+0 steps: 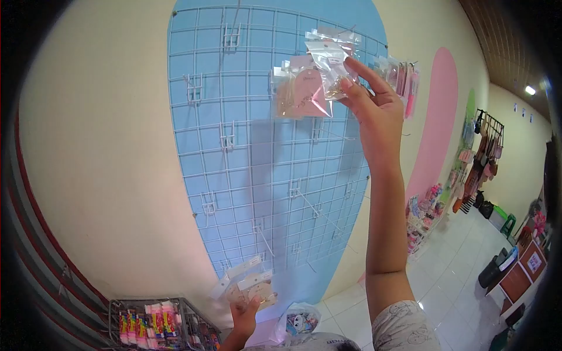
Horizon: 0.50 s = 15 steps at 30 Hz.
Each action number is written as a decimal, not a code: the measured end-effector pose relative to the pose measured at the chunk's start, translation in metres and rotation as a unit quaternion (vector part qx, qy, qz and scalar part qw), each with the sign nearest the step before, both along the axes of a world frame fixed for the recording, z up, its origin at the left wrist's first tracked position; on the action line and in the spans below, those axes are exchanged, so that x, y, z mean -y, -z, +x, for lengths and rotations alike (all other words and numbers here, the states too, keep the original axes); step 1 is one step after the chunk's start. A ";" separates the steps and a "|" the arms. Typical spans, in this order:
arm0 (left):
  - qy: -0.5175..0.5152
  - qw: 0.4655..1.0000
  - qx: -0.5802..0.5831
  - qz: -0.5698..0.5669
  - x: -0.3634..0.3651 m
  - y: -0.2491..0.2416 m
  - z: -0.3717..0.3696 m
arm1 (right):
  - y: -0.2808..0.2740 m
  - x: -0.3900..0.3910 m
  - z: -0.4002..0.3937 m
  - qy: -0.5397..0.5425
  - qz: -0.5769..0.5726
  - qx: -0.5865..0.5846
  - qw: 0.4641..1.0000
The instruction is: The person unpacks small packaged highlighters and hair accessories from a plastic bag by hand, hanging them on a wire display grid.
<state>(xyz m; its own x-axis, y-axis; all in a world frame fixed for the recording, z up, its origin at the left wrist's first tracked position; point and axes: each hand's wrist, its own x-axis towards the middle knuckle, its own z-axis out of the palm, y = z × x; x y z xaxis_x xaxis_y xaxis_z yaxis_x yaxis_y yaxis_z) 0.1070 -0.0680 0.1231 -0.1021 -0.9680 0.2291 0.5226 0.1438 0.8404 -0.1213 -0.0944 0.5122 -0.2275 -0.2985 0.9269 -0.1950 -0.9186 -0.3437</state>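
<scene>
My right hand [374, 96] is raised at the upper part of the wire grid, its thumb and fingers closed on a clear packet [332, 67] with a white header. Beside that packet hangs a pink card in clear wrapping [309, 93], with more packets behind it. Low in the view, my left hand [244, 316] grips several clear packets with pale cards [252, 289] between thumb and fingers. The white wire grid [240, 169] stands against a blue painted panel and carries several hooks.
A black basket [114, 322] of colourful packets stands at the lower left. On the floor sits a plastic bag [298, 322]. More packets [404, 82] hang to the right of my right hand. A counter [524, 269] and a stocked rack [424, 216] are at the right.
</scene>
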 end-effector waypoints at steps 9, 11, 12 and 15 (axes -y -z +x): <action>0.021 1.000 -0.020 -0.007 0.004 -0.011 0.011 | 0.002 0.008 0.013 0.022 -0.010 -0.004 1.000; 0.021 1.000 -0.016 -0.010 0.005 -0.009 0.013 | 0.001 0.011 0.014 0.043 -0.012 0.000 0.999; 0.016 1.000 -0.014 -0.006 0.005 -0.008 0.014 | 0.001 0.012 0.014 0.058 -0.014 0.004 0.998; 0.021 1.000 -0.019 -0.007 0.001 -0.017 0.017 | 0.005 0.008 0.013 0.072 -0.001 0.010 0.997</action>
<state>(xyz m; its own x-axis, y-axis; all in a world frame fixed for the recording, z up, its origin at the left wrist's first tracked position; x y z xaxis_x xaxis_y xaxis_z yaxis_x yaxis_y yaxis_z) 0.1245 -0.0693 0.1405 -0.1337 -0.9597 0.2471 0.5599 0.1326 0.8179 -0.1079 -0.1023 0.5072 -0.2865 -0.2592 0.9223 -0.3185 -0.8822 -0.3469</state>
